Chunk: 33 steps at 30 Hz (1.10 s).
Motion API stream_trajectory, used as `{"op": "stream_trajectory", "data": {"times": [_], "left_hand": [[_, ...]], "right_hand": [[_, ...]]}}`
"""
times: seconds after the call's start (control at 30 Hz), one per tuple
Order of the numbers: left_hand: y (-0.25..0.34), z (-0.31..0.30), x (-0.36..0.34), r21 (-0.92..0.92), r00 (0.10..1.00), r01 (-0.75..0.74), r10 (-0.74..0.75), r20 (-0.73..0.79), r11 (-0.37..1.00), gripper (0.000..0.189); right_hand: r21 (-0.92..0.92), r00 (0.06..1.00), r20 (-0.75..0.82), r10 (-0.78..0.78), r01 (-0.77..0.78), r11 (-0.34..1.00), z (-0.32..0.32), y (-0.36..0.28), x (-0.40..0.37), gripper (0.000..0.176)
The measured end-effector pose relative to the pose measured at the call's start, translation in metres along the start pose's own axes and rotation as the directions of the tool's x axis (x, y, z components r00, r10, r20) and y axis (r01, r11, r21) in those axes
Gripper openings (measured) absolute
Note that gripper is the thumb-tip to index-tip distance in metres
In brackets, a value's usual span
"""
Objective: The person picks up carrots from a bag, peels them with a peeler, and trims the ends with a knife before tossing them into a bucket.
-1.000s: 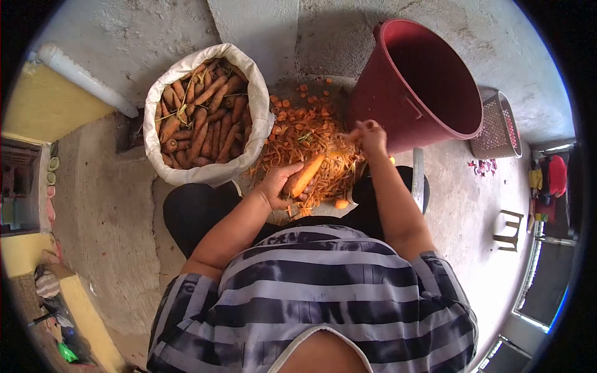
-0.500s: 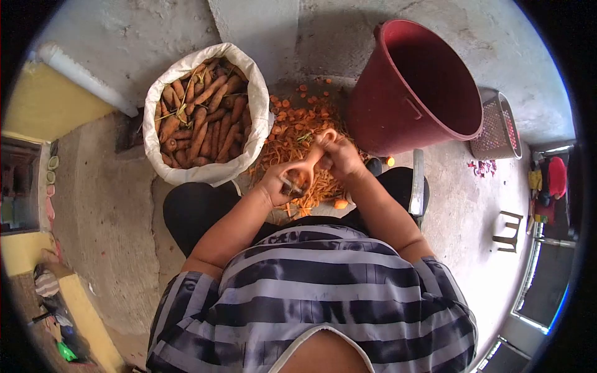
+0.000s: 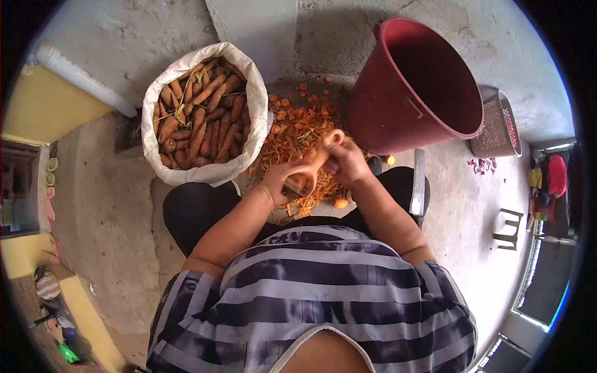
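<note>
My right hand (image 3: pixel 348 163) is closed round the handle of an orange Y-shaped peeler (image 3: pixel 321 155). The peeler's wide head lies over my left hand (image 3: pixel 278 184), which is curled round a carrot that is mostly hidden under the blade. Below both hands, a heap of carrot peelings (image 3: pixel 292 133) and cut carrot ends covers the floor. Just ahead on the left stands a white sack (image 3: pixel 151 133) with its rim rolled down, full of unpeeled carrots (image 3: pixel 202 124).
A tall dark red bucket (image 3: pixel 379 105) leans at the front right, with a perforated basket (image 3: pixel 491 133) behind it. Beside my right knee is a long flat blade (image 3: pixel 418 183). A wall closes off the far side. Farther right stands a small stool (image 3: pixel 509 230).
The peeler and my right hand have shifted slightly right and toward my body. My left hand stays nearly in place under the peeler head.
</note>
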<state>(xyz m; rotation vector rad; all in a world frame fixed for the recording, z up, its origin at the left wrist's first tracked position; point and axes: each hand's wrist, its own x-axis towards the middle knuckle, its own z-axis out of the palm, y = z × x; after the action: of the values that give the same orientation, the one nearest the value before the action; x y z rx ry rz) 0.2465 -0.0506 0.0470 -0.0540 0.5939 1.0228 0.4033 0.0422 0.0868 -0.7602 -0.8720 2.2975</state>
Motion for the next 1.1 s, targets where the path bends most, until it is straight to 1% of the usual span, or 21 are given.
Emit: {"op": "stream_trajectory", "data": {"times": [0.07, 0.13, 0.17, 0.2, 0.23, 0.27, 0.3, 0.33, 0.4, 0.5, 0.57, 0.67, 0.7, 0.8, 0.83, 0.87, 0.9, 0.93, 0.97, 1.07, 1.1], "left_hand": [[-0.001, 0.005, -0.004, -0.015, 1.000, 0.000, 0.000, -0.012, 1.000, 0.028], [-0.001, 0.013, -0.010, 0.036, 0.995, 0.003, 0.000, -0.096, 0.999, 0.028], [-0.004, -0.008, 0.003, 0.035, 0.987, 0.040, -0.045, 0.156, 0.999, 0.030], [-0.004, -0.009, 0.002, 0.034, 0.982, 0.076, -0.081, 0.173, 0.997, 0.030], [-0.004, -0.010, 0.001, 0.034, 0.975, 0.113, -0.118, 0.191, 0.993, 0.030], [-0.005, -0.010, -0.001, 0.036, 0.966, 0.151, -0.155, 0.207, 0.988, 0.031], [-0.004, -0.001, -0.006, 0.080, 0.978, 0.111, -0.123, 0.169, 0.991, 0.032], [-0.001, -0.001, -0.006, 0.044, 0.978, 0.110, -0.116, 0.173, 0.993, 0.032], [0.002, -0.002, -0.004, -0.041, 0.978, 0.105, -0.096, 0.185, 0.994, 0.032], [0.002, -0.011, 0.005, -0.013, 0.994, 0.073, -0.072, 0.079, 0.997, 0.034], [0.001, -0.018, 0.008, -0.016, 0.996, 0.079, -0.079, 0.052, 0.997, 0.033], [0.002, -0.005, -0.001, 0.041, 0.996, 0.000, -0.004, 0.089, 0.999, 0.031], [0.001, -0.008, 0.001, -0.052, 0.986, 0.014, -0.005, 0.168, 0.999, 0.030], [-0.001, -0.017, 0.001, 0.068, 0.991, 0.009, -0.018, 0.134, 0.998, 0.031], [-0.001, -0.017, 0.004, -0.057, 0.959, 0.146, -0.127, 0.254, 0.988, 0.030], [-0.002, -0.011, 0.000, -0.058, 0.966, 0.137, -0.120, 0.230, 0.989, 0.029], [-0.002, -0.001, -0.008, -0.057, 0.972, 0.128, -0.113, 0.205, 0.990, 0.029], [-0.001, 0.005, -0.012, -0.052, 0.978, 0.118, -0.107, 0.179, 0.992, 0.028], [0.000, 0.006, -0.011, -0.013, 0.983, 0.079, -0.076, 0.167, 0.997, 0.028], [0.004, -0.012, -0.003, -0.093, 0.990, 0.125, -0.117, 0.080, 0.988, 0.028], [0.004, -0.009, -0.003, -0.091, 0.994, 0.113, -0.113, 0.012, 0.989, 0.027]], "right_hand": [[-0.051, 0.999, 0.040, 0.024, -0.022, 0.998, 0.004, 0.006, 0.007, 0.013], [-0.050, 0.997, -0.065, 0.037, -0.040, 0.998, -0.013, 0.003, 0.018, 0.011], [-0.051, 0.992, -0.116, 0.042, -0.048, 0.998, -0.028, 0.000, 0.026, 0.010], [-0.038, 0.979, -0.197, -0.058, 0.051, 0.998, -0.053, -0.004, 0.037, 0.009], [-0.071, 0.933, -0.338, -0.120, 0.101, 0.992, -0.071, -0.016, 0.042, 0.009], [-0.404, 0.862, -0.404, -0.306, 0.132, 0.905, -0.097, -0.020, 0.050, 0.011], [-0.501, 0.823, -0.505, -0.259, -0.035, 0.864, -0.105, -0.034, 0.046, 0.014], [-0.598, 0.682, -0.581, -0.444, 0.011, 0.801, -0.116, -0.033, 0.051, 0.015], [-0.444, 0.571, -0.668, -0.478, 0.210, 0.871, -0.120, -0.032, 0.047, 0.015], [-0.304, 0.755, -0.499, -0.425, 0.306, 0.902, -0.050, -0.027, 0.028, 0.014], [-0.154, 0.935, -0.315, -0.161, 0.117, 0.981, -0.011, -0.015, 0.009, 0.012], [-0.009, 0.995, 0.097, 0.030, -0.029, 1.000, 0.011, 0.007, 0.001, 0.013], [-0.037, 0.998, 0.018, 0.054, -0.054, 0.998, 0.011, 0.007, 0.003, 0.013], [-0.042, 0.994, -0.098, 0.047, -0.051, 0.998, -0.026, 0.008, 0.028, 0.014], [-0.055, 0.951, -0.303, -0.056, 0.041, 0.998, -0.034, -0.002, 0.036, 0.015], [-0.237, 0.923, -0.351, -0.159, 0.077, 0.969, -0.065, -0.013, 0.043, 0.012], [-0.499, 0.837, -0.438, -0.328, 0.077, 0.863, -0.079, -0.023, 0.048, 0.013], [-0.521, 0.778, -0.494, -0.389, 0.093, 0.848, -0.089, -0.032, 0.047, 0.015], [-0.492, 0.623, -0.667, -0.410, 0.045, 0.869, -0.098, -0.037, 0.046, 0.015], [-0.393, 0.583, -0.642, -0.497, 0.306, 0.867, -0.099, -0.031, 0.046, 0.014], [-0.312, 0.707, -0.513, -0.487, 0.375, 0.873, -0.078, -0.029, 0.038, 0.015]]}}
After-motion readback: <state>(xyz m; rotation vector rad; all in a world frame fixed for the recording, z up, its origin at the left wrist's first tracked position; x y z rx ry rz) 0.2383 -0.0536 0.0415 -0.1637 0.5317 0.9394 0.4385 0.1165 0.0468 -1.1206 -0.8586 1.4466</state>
